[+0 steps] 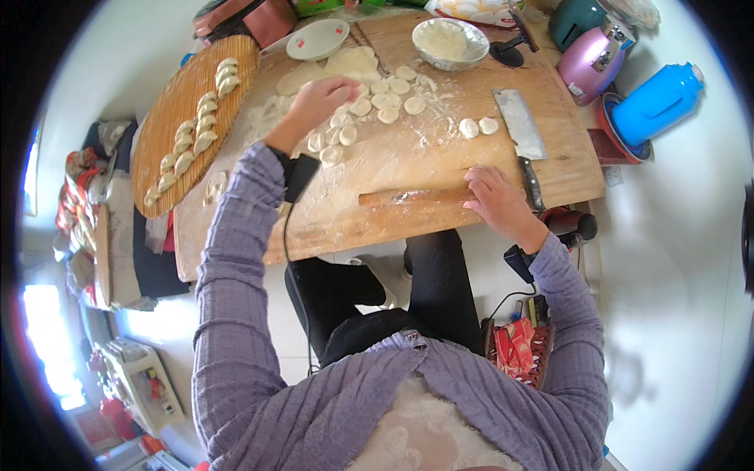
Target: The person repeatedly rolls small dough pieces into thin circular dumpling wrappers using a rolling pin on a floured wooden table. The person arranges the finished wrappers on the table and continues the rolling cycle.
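Observation:
My right hand grips the right end of a floured wooden rolling pin, which lies near the front edge of the wooden board. My left hand is over the far left part of the board, by rolled dough sheets and small flattened dough discs. Its fingers are curled and blurred, so whether they hold anything is unclear. Two dough pieces lie apart on the right, beside a cleaver with a black handle.
Several filled dumplings sit in rows on a round slatted tray at the left. At the back stand a bowl of flour, a white dish and a black stand. A blue thermos and pink kettle stand right.

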